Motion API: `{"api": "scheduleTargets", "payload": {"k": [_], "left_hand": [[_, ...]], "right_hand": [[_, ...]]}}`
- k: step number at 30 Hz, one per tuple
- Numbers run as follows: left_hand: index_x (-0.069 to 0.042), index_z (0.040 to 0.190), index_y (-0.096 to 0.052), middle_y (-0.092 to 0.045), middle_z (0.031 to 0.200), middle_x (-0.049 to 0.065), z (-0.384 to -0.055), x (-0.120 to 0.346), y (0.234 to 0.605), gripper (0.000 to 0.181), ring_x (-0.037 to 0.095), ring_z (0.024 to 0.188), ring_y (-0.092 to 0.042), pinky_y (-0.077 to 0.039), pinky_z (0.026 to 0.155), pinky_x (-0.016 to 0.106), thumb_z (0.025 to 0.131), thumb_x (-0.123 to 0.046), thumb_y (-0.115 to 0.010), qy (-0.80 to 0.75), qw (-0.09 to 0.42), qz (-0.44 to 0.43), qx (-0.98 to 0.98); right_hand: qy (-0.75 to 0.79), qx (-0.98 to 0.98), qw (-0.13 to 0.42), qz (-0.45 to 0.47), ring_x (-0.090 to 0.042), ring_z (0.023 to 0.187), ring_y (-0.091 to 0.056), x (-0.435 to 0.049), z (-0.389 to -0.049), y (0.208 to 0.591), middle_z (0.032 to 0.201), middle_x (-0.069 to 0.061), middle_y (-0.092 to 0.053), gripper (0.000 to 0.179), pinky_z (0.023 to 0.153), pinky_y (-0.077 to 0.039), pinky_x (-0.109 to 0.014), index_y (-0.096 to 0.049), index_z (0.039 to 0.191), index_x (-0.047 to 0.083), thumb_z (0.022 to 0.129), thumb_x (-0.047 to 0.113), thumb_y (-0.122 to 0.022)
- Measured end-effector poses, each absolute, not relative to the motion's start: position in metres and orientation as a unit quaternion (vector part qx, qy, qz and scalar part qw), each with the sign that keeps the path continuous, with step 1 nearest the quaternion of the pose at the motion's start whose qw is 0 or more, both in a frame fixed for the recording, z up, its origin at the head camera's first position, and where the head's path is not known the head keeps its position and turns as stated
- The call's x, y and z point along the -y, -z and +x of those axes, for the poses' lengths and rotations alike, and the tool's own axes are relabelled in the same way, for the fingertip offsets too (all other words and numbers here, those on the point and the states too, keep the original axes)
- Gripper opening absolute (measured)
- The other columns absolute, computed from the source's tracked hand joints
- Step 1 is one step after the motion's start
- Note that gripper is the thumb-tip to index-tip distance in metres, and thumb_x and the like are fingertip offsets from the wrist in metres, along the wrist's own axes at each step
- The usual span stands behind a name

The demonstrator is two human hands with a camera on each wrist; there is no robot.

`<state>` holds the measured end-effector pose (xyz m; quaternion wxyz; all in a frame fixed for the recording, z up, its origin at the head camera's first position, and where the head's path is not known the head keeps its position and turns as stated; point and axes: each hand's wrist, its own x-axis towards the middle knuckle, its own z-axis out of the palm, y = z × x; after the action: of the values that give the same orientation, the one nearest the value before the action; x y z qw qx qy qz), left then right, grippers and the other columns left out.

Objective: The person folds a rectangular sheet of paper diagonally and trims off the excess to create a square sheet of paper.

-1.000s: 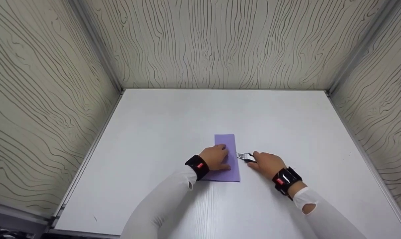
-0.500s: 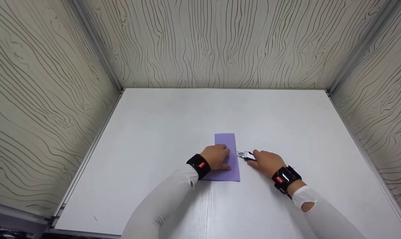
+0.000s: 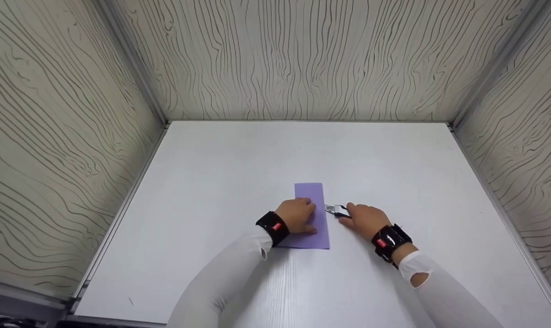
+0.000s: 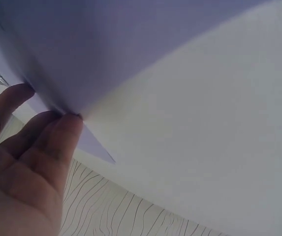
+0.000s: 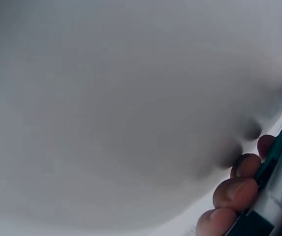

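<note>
A folded sheet of purple paper [image 3: 309,190] lies on the white table. My left hand [image 3: 296,216] rests on it with fingers spread, holding it down; the left wrist view shows fingertips [image 4: 67,123] touching the paper. My right hand [image 3: 368,220] grips a utility knife [image 3: 342,210] with a silver body and dark sides. Its metal tip is right at the paper's right-hand edge. Curled fingers [image 5: 236,193] along the knife's dark green side show in the right wrist view, where the tip is mostly out of frame.
The white tabletop [image 3: 239,155] surrounds the paper. Panels with a wood-grain line pattern [image 3: 280,59] stand at the back and both sides, joined by grey metal posts [image 3: 134,68]. Dark items [image 3: 11,319] lie beyond the front left corner.
My right hand and the knife have slid slightly away from me along the paper's right edge. The left hand and the paper have hardly moved.
</note>
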<state>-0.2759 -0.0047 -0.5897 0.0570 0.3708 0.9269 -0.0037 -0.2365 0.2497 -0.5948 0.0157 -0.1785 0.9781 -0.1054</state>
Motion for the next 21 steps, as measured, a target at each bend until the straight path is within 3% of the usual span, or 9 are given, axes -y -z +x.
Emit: {"api": "scheduleTargets", "payload": {"k": [21], "left_hand": [[-0.012,0.120,-0.070,-0.070,0.116,0.002,-0.275,0.006,0.589,0.059,0.018,0.104,-0.070,-0.062,0.091,0.034,0.092,-0.063,-0.080,0.018,0.052,0.373,-0.926]], "right_hand": [[0.093,-0.980,-0.007,-0.177,-0.027,0.061,-0.059,-0.253,-0.255,0.610,0.071,-0.008,-0.061,0.042,0.057,-0.053,-0.047,-0.060,0.099,0.004,0.104,0.044,-0.071]]}}
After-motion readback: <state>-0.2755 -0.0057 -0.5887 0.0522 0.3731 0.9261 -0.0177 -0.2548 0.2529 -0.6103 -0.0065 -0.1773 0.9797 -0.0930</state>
